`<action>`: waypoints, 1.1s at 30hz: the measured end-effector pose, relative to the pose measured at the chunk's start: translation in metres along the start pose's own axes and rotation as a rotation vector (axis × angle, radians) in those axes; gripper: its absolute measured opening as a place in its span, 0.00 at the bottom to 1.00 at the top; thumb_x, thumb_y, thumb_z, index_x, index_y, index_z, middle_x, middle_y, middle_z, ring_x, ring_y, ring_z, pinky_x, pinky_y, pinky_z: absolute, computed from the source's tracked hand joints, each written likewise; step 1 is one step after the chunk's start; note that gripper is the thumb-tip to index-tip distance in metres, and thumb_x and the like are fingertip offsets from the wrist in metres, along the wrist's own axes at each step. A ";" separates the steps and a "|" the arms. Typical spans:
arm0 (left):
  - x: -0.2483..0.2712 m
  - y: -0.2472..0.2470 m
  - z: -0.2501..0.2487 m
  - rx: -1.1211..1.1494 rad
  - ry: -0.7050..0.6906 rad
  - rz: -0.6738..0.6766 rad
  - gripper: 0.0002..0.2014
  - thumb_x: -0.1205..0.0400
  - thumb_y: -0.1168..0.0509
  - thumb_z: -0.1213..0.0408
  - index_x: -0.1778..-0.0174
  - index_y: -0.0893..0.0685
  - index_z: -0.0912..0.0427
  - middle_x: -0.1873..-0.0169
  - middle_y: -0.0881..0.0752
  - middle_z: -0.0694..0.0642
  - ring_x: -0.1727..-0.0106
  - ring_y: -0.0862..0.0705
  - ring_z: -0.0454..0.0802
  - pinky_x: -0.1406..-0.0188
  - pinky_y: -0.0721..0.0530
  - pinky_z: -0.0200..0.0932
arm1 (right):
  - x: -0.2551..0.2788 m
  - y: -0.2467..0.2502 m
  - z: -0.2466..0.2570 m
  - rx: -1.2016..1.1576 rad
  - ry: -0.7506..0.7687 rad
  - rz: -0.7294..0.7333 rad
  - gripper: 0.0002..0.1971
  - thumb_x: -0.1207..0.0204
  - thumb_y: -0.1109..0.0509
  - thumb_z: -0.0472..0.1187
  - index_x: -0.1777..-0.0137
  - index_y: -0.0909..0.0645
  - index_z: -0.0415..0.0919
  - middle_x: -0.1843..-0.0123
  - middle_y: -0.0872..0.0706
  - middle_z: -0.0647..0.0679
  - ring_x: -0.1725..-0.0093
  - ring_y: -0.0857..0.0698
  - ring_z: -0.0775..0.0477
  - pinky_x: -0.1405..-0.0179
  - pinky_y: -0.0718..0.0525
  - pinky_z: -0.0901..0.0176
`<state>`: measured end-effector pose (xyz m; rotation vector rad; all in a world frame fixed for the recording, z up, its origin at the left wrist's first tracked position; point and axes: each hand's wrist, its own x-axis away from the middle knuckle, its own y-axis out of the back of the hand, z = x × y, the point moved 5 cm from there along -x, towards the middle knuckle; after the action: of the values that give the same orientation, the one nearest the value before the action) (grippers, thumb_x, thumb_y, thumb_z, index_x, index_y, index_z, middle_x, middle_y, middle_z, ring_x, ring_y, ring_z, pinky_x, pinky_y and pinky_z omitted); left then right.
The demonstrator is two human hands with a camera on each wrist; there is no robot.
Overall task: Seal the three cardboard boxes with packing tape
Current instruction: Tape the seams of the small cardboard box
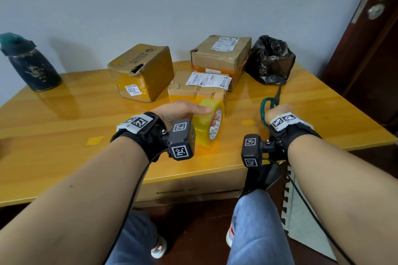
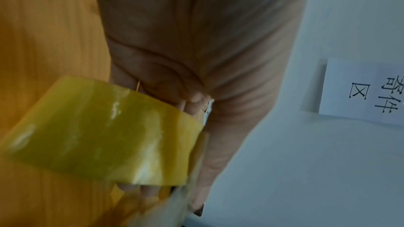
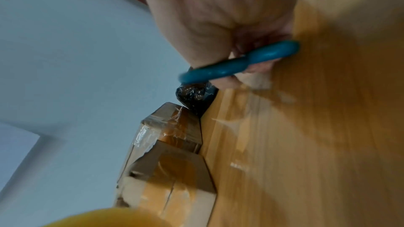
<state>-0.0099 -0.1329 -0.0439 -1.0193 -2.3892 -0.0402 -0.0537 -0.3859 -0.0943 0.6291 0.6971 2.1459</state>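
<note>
Both forearms reach forward over the near edge of the table [image 1: 64, 101], each wrist strapped with a black band and a small camera block. The left hand [image 1: 183, 112] sits palm-in at the middle of the table, its fingers [image 1: 216, 121] curled through the core of the roll of packing tape [image 1: 207, 122] with the thumb laid along the top, so the roll is gripped. The roll stands on its rim, its open core facing right and toward the person. The right hand [image 1: 277, 112] is fisted around the green loops of the scissors [image 1: 268, 105]; the fingers are wrapped through the handles. The scissors' long axis runs away from the person, the blades pointing far and slightly right toward a black plastic bag [image 1: 271, 60].

3 cardboard boxes stand beyond the hands: the left box [image 1: 142, 71] tilted with a torn corner, the small box [image 1: 200, 86] just beyond the tape roll with a white label on top, and the tall box [image 1: 221, 56] behind it, touching or nearly so. All carry strips of yellowish tape.

The table is glossy yellow wood. A dark bottle [image 1: 30, 64] stands at its far left. The wall behind is pale grey, and a dark brown door [image 1: 370, 49] stands at right.
</note>
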 end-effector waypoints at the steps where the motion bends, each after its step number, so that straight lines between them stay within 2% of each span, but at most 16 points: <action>1: 0.002 0.005 0.001 -0.006 -0.004 -0.003 0.12 0.23 0.33 0.64 0.46 0.15 0.63 0.57 0.09 0.60 0.61 0.09 0.51 0.64 0.10 0.47 | 0.004 0.002 0.003 -0.037 0.007 -0.061 0.11 0.18 0.37 0.33 0.42 0.21 0.25 0.41 0.15 0.32 0.57 0.24 0.39 0.57 0.23 0.51; 3: 0.008 0.015 0.002 0.014 -0.033 0.010 0.20 0.29 0.25 0.60 0.42 0.16 0.62 0.51 0.10 0.62 0.55 0.10 0.54 0.54 0.10 0.51 | 0.011 0.001 0.009 -0.099 0.065 -0.128 0.10 0.19 0.35 0.35 0.43 0.21 0.27 0.44 0.15 0.33 0.58 0.23 0.38 0.62 0.26 0.52; 4: 0.013 0.020 0.002 0.029 -0.049 0.031 0.28 0.34 0.20 0.57 0.40 0.16 0.62 0.48 0.11 0.63 0.53 0.11 0.55 0.52 0.10 0.52 | 0.017 -0.001 0.016 -0.135 0.115 -0.123 0.11 0.19 0.33 0.38 0.44 0.22 0.29 0.46 0.16 0.35 0.58 0.23 0.39 0.62 0.28 0.53; 6: 0.018 0.033 0.002 0.040 -0.082 0.020 0.44 0.48 0.13 0.54 0.36 0.18 0.63 0.45 0.13 0.66 0.50 0.12 0.58 0.54 0.11 0.53 | 0.033 -0.006 0.036 -0.206 0.255 -0.075 0.17 0.23 0.28 0.50 0.50 0.25 0.36 0.53 0.20 0.41 0.58 0.23 0.41 0.62 0.31 0.55; 8: 0.025 0.046 0.001 0.050 -0.123 0.010 0.49 0.52 0.12 0.51 0.34 0.20 0.64 0.43 0.14 0.68 0.50 0.12 0.60 0.54 0.11 0.53 | 0.048 -0.015 0.057 -0.217 0.373 0.007 0.23 0.30 0.26 0.61 0.61 0.31 0.43 0.62 0.25 0.48 0.64 0.26 0.46 0.66 0.32 0.55; 10: 0.034 0.057 0.000 0.065 -0.148 -0.035 0.49 0.48 0.14 0.50 0.32 0.22 0.64 0.40 0.15 0.69 0.47 0.13 0.60 0.50 0.12 0.55 | 0.063 -0.025 0.075 -0.170 0.461 0.105 0.25 0.32 0.27 0.65 0.62 0.33 0.46 0.64 0.28 0.52 0.67 0.28 0.51 0.65 0.31 0.55; 12: 0.046 0.069 0.000 0.084 -0.156 -0.111 0.44 0.38 0.18 0.50 0.29 0.24 0.66 0.38 0.17 0.70 0.47 0.14 0.60 0.48 0.13 0.55 | 0.081 -0.038 0.092 -0.081 0.582 0.179 0.27 0.32 0.27 0.65 0.52 0.29 0.43 0.60 0.26 0.55 0.64 0.26 0.55 0.62 0.29 0.56; 14: 0.060 0.079 -0.002 0.095 -0.166 -0.192 0.34 0.27 0.26 0.51 0.30 0.24 0.68 0.42 0.15 0.70 0.53 0.11 0.59 0.55 0.11 0.53 | 0.096 -0.050 0.104 0.048 0.696 0.230 0.30 0.31 0.28 0.66 0.45 0.29 0.41 0.56 0.24 0.54 0.60 0.24 0.53 0.64 0.28 0.57; 15: 0.065 0.087 -0.001 0.112 -0.171 -0.232 0.30 0.25 0.29 0.52 0.32 0.23 0.68 0.45 0.14 0.69 0.56 0.11 0.58 0.58 0.10 0.51 | 0.103 -0.057 0.108 0.128 0.751 0.244 0.31 0.31 0.29 0.67 0.45 0.29 0.41 0.55 0.24 0.53 0.61 0.23 0.52 0.66 0.29 0.56; 18: 0.080 0.107 0.005 0.175 -0.139 -0.290 0.28 0.22 0.33 0.50 0.34 0.21 0.69 0.49 0.14 0.65 0.60 0.11 0.57 0.59 0.09 0.49 | 0.114 -0.073 0.115 0.318 0.855 0.241 0.32 0.34 0.29 0.70 0.49 0.29 0.43 0.60 0.26 0.52 0.66 0.27 0.52 0.71 0.33 0.56; 20: 0.087 0.120 0.009 0.184 -0.109 -0.342 0.29 0.21 0.35 0.48 0.35 0.20 0.70 0.53 0.12 0.64 0.65 0.11 0.56 0.68 0.11 0.45 | 0.119 -0.081 0.117 0.387 0.887 0.231 0.32 0.36 0.29 0.71 0.50 0.28 0.43 0.60 0.26 0.52 0.66 0.26 0.51 0.71 0.31 0.56; 21: 0.090 0.126 0.011 0.186 -0.106 -0.372 0.29 0.21 0.34 0.47 0.34 0.21 0.70 0.55 0.11 0.64 0.65 0.10 0.56 0.68 0.11 0.45 | 0.121 -0.085 0.118 0.433 0.903 0.225 0.33 0.36 0.29 0.72 0.50 0.28 0.43 0.60 0.25 0.51 0.65 0.25 0.51 0.71 0.29 0.55; 24: 0.096 0.136 0.015 0.196 -0.103 -0.400 0.37 0.27 0.28 0.47 0.26 0.27 0.64 0.49 0.12 0.64 0.59 0.10 0.57 0.61 0.11 0.49 | 0.130 -0.096 0.124 0.581 0.989 0.215 0.35 0.38 0.30 0.73 0.49 0.27 0.42 0.53 0.23 0.48 0.57 0.22 0.46 0.61 0.21 0.50; 27: 0.097 0.140 0.017 0.151 -0.097 -0.390 0.34 0.29 0.30 0.48 0.28 0.25 0.61 0.49 0.11 0.64 0.63 0.09 0.56 0.71 0.12 0.46 | 0.139 -0.106 0.134 0.645 1.055 0.219 0.37 0.37 0.30 0.73 0.43 0.26 0.41 0.47 0.23 0.47 0.49 0.23 0.44 0.50 0.20 0.47; 30: 0.094 0.142 0.018 0.143 -0.128 -0.364 0.34 0.27 0.29 0.51 0.26 0.25 0.60 0.42 0.13 0.64 0.57 0.10 0.56 0.65 0.11 0.47 | 0.146 -0.113 0.142 0.677 1.078 0.190 0.38 0.35 0.31 0.73 0.39 0.27 0.40 0.44 0.23 0.45 0.46 0.22 0.43 0.52 0.23 0.51; 33: 0.092 0.142 0.021 0.130 -0.118 -0.380 0.29 0.23 0.30 0.55 0.27 0.24 0.64 0.46 0.12 0.63 0.63 0.10 0.53 0.69 0.13 0.43 | 0.148 -0.117 0.149 0.679 1.091 0.139 0.37 0.33 0.32 0.71 0.39 0.26 0.39 0.43 0.22 0.43 0.45 0.22 0.41 0.50 0.23 0.50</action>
<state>0.0240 0.0338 -0.0425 -0.5112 -2.6228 0.0392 0.0166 -0.1638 -0.0323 -0.2777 2.0468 2.2637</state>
